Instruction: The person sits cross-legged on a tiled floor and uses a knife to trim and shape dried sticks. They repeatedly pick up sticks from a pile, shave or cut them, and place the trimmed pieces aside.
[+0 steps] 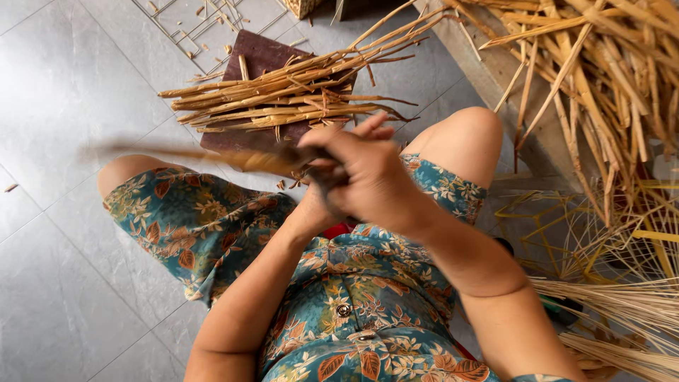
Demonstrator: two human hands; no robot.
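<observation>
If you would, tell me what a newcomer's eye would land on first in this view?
First, the two hands at centre: the right hand lies over the left hand, both gripping a long, motion-blurred tan strip that runs leftward. Just beyond them, a bundle of split golden cane strips rests on a dark brown board, on the grey tiled floor.

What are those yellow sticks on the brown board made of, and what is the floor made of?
The sticks look like split bamboo or cane: dry, matt, straw-coloured, with splintery ends. The board under them seems to be dark reddish-brown wood, dull and unpolished. The floor looks like grey ceramic tile, smooth and faintly shiny, with thin joint lines.
</observation>
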